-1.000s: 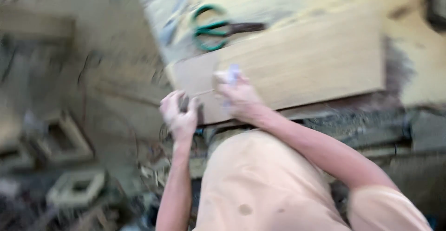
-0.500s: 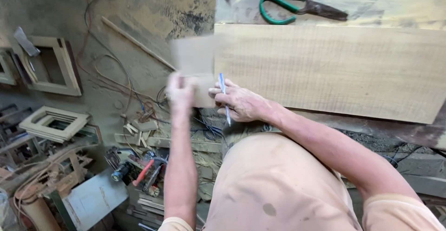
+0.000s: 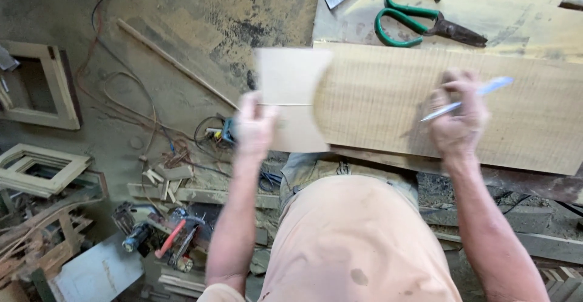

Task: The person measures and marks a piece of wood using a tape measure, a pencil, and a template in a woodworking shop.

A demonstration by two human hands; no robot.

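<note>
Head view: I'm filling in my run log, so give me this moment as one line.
left hand: holds curved-edged tan template | right hand: holds blue pen | both over long pale wooden board | green-handled scissors beyond

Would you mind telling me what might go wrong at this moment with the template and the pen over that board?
The left hand pinches the thin curved template by one edge, half off the board; it may slip or flex out of line. The right hand grips the pen and is blurred, so a stray mark seems possible. Cables and tools crowd the floor: a trip hazard.
</note>
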